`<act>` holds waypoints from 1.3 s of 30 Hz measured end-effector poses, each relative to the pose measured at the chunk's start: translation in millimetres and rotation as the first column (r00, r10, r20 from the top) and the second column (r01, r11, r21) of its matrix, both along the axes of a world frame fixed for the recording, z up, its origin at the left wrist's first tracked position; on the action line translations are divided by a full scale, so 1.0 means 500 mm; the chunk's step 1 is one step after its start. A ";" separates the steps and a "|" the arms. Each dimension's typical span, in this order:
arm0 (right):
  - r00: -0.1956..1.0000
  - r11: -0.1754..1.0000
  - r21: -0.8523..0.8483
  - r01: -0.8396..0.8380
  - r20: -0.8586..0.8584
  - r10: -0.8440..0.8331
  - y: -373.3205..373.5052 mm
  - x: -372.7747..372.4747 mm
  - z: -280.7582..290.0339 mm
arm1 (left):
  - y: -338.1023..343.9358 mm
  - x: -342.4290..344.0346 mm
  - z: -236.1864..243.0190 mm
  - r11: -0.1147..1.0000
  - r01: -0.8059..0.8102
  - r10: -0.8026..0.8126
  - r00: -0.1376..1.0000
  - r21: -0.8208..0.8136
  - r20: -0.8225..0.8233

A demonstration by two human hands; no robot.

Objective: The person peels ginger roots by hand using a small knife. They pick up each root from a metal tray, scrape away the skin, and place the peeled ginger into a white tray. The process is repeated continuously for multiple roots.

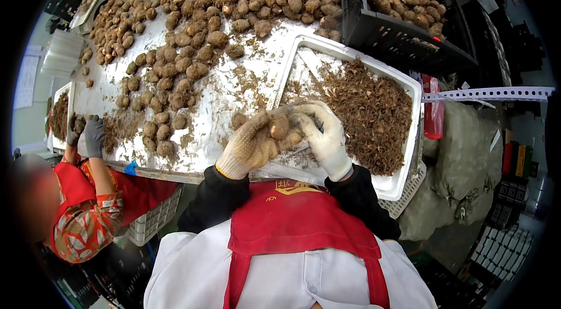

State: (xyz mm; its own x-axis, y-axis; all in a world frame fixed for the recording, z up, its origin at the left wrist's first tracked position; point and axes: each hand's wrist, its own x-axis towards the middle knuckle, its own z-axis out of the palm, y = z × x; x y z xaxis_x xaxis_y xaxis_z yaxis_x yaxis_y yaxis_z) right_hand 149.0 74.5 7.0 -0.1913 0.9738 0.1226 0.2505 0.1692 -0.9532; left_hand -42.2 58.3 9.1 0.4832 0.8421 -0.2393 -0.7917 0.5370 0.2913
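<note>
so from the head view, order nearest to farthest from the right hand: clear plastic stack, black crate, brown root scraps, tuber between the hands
From the right hand:
1. Tuber: just to its left
2. Brown root scraps: right, in the white tray
3. Black crate: beyond the tray, right
4. Clear plastic stack: far left

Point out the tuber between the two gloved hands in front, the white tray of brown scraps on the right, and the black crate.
Tuber (pixel 279 127): head view, on its exposed side.
White tray (pixel 390 185): head view, on its bare near corner.
Black crate (pixel 403 41): head view, on its near wall.
</note>
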 end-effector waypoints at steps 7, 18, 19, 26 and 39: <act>0.995 0.999 0.040 -0.013 0.098 0.009 -0.011 -0.009 0.012 | -0.003 -0.023 -0.059 0.995 -0.088 0.084 0.994 0.055 0.071; 0.993 0.995 0.042 -0.088 0.089 0.084 -0.024 -0.029 0.017 | -0.027 -0.014 -0.087 0.999 -0.027 0.035 0.975 0.039 -0.221; 0.994 0.995 0.019 -0.094 0.065 0.093 -0.026 -0.028 0.019 | -0.026 -0.021 -0.098 0.997 0.026 -0.007 0.971 0.079 -0.237; 0.987 0.997 0.055 -0.060 0.149 0.052 -0.035 -0.026 0.036 | -0.035 0.014 -0.040 0.812 0.108 0.523 0.304 0.574 -0.797; 0.945 0.997 -0.043 0.057 0.325 -0.041 -0.019 0.002 0.005 | -0.045 -0.006 0.007 0.807 0.226 0.434 0.400 0.546 -0.807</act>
State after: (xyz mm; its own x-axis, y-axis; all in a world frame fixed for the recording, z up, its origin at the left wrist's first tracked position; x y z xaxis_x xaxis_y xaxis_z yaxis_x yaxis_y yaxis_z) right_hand 150.1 65.2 9.6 -0.1644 0.9863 0.0123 0.5535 0.1025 -0.8265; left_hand -45.3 35.8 12.6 0.1711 0.9851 0.0163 0.0635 -0.0275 0.9976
